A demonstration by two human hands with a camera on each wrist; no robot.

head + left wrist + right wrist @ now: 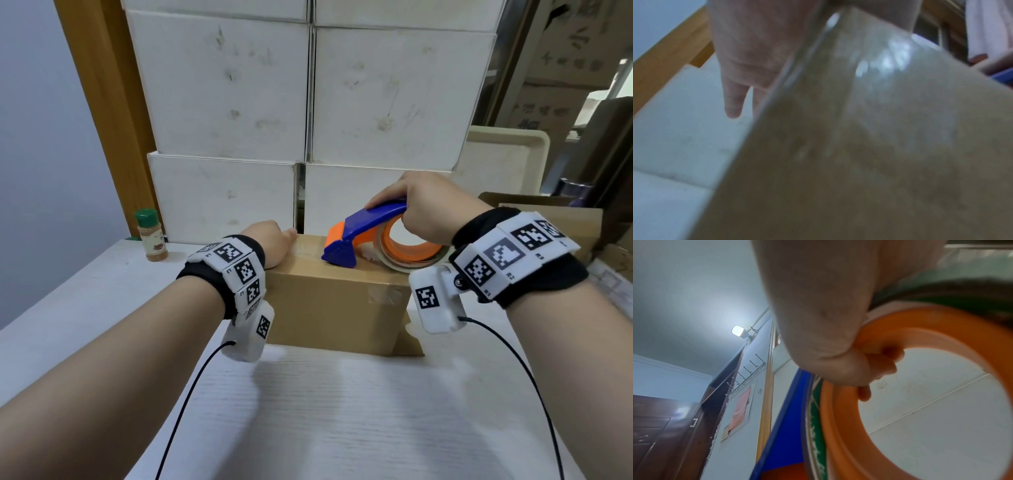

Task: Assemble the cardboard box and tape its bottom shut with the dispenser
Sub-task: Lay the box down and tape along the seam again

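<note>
A spice jar (pixel 151 236) with a green cap, filled with brownish powder, stood upright at the far left of the white table (pixel 342 411), well apart from everything else. The left hand (pixel 272 241) pressed on the top left edge of the cardboard box (pixel 329 308), fingers draped straight down its far side. The box sat mid-table, flaps closed on top. The right hand (pixel 424 212) clenched the handle of the blue-and-orange tape dispenser (pixel 363 240), whose nose touched the box top. Stacked white cartons (pixel 308 102) walled the far edge; bare table lay nearer.
</note>
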